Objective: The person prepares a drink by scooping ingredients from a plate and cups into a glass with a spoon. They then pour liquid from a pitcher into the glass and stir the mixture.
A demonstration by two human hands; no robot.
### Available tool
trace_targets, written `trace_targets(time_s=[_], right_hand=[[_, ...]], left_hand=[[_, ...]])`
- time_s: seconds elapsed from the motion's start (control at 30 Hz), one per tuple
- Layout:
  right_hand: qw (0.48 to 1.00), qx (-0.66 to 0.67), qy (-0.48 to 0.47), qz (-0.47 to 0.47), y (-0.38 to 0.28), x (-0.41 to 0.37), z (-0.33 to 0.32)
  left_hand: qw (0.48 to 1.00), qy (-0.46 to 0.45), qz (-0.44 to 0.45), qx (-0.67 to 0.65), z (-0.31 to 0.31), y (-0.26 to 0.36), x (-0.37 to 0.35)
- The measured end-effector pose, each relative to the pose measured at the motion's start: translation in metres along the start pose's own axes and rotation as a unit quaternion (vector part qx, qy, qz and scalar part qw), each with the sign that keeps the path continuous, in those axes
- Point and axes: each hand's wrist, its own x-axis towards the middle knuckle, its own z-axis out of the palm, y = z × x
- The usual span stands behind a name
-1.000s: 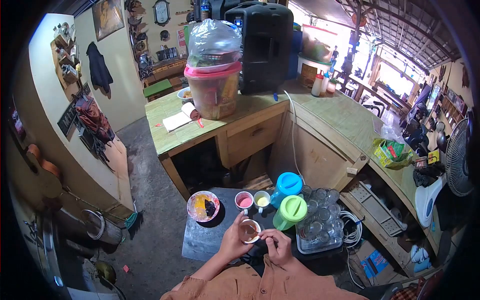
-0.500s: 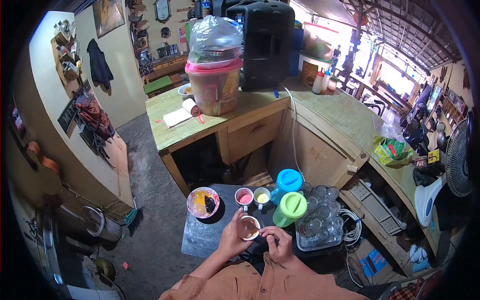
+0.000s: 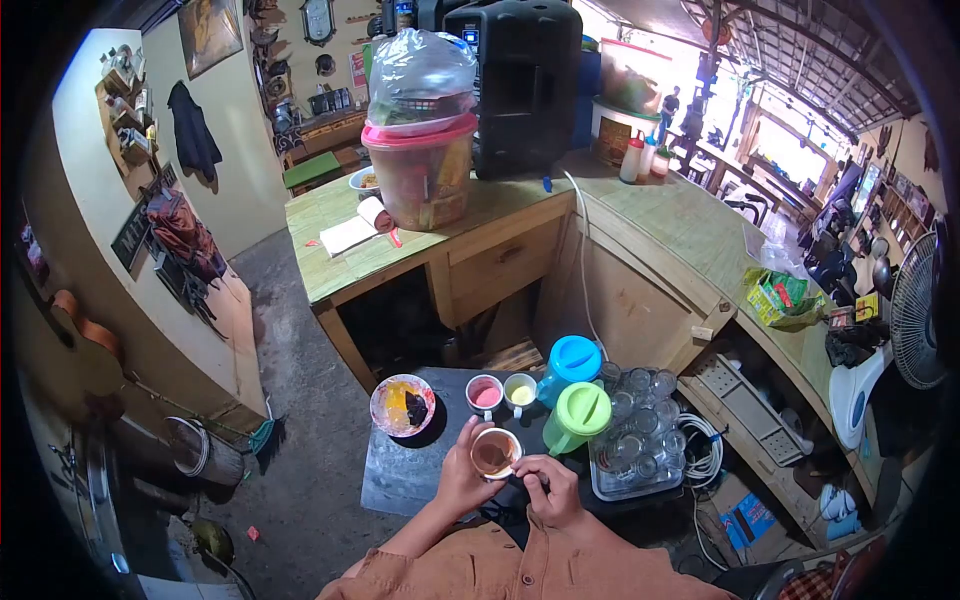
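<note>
My left hand (image 3: 462, 478) is wrapped around the side of a white cup (image 3: 476, 476) with a brown mixture inside, tilted toward me. At the cup's right rim, my right hand (image 3: 553, 488) pinches what looks like a thin utensil handle reaching into the brown; its kind is too small to tell. Just beyond stand a cup of pink mixture (image 3: 485, 391) and a cup of pale yellow mixture (image 3: 520, 389). A bowl (image 3: 377, 411) smeared with yellow, pink and a dark lump is to the left. A green lidded pitcher (image 3: 578, 417) and a blue lidded pitcher (image 3: 571, 369) stand to the right.
Several glass mugs crowd a metal tray (image 3: 612, 490) on the low dark table (image 3: 390, 480). A coiled white cable (image 3: 703, 450) lies beside it. Behind rises a wooden counter (image 3: 655, 225) bearing a pink-lidded tub (image 3: 420, 180) and a black speaker (image 3: 525, 90). A fan (image 3: 912, 315) is at right.
The view has shifted slightly. My right fingers have moved a little at the cup's rim, and the brown mixture shows a different smear. Both hands keep their hold.
</note>
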Motion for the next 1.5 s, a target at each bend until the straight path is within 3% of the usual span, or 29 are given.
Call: trace_targets(time_s=[0.37, 0.6, 0.73, 0.8, 0.87, 0.93, 1.2, 1.27, 1.33, 1.43, 1.5], right_hand=[[0.991, 0.117, 0.032, 0.049, 0.016, -0.001, -0.002], [0.935, 0.296, 0.150, 0.125, 0.029, -0.002, -0.009], [0.955, 0.221, 0.168, 0.101, 0.043, -0.002, -0.012], [0.993, 0.007, 0.095, 0.065, 0.042, -0.001, -0.015], [0.993, -0.010, 0.081, 0.080, 0.041, -0.003, -0.012], [0.996, -0.088, 0.029, 0.007, 0.044, -0.003, -0.009], [0.994, -0.096, -0.032, 0.029, 0.061, -0.023, -0.003], [0.995, -0.095, -0.030, 0.027, 0.063, -0.027, -0.004], [0.995, -0.095, -0.027, 0.027, 0.063, -0.029, -0.005], [0.995, -0.098, -0.012, 0.033, 0.059, -0.031, -0.005], [0.994, -0.069, -0.018, 0.080, 0.058, -0.031, -0.006]], left_hand=[[1.000, -0.014, -0.010, 0.001, 0.005, -0.001, 0.003], [0.997, 0.029, -0.065, 0.007, 0.003, -0.014, -0.001], [0.986, 0.071, -0.147, 0.043, -0.006, -0.019, -0.003], [0.984, 0.091, -0.145, 0.055, -0.008, -0.029, -0.006], [0.982, 0.091, -0.161, 0.046, -0.012, -0.027, -0.005], [0.978, 0.086, -0.179, 0.061, -0.013, -0.033, -0.006], [0.973, 0.107, -0.184, 0.094, -0.005, -0.084, -0.004], [0.968, 0.088, -0.228, 0.052, 0.001, -0.105, -0.003], [0.976, 0.088, -0.196, 0.038, 0.006, -0.116, 0.003], [0.977, 0.092, -0.144, 0.126, 0.015, -0.133, 0.013], [0.977, 0.086, -0.138, 0.141, 0.018, -0.143, 0.023]])
